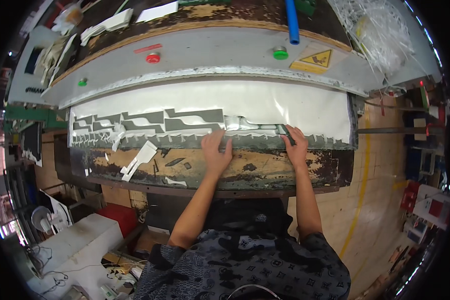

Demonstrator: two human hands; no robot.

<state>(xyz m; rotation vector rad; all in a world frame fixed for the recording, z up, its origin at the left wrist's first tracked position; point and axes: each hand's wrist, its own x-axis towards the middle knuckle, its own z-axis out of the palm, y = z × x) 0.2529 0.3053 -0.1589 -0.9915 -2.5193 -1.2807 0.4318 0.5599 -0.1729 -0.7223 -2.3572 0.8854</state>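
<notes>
At twelve o'clock before you, a frame (257, 126) lies on a sheet (285, 97), between your left hand (216, 151) and right hand (297, 146). A row of cut-outs (157, 116) runs from it toward ten. Nearer, on the table (270, 163), a loose piece (140, 160) lies at ten. Behind the sheet, a beam (215, 52) carries one button (153, 58) at eleven, another at twelve.

- I log white sheet (295, 100), 12 o'clock
- dark-grey shapes (209, 119), 10
- red button (153, 58), 11
- green button (280, 54), blue tube (292, 25), 1
- yellow-black warning triangle (319, 58), 1–2
- my wearer's dark shirt (245, 265), greyish motifs, 6
- yellow floor line (363, 180), 3–4
</notes>
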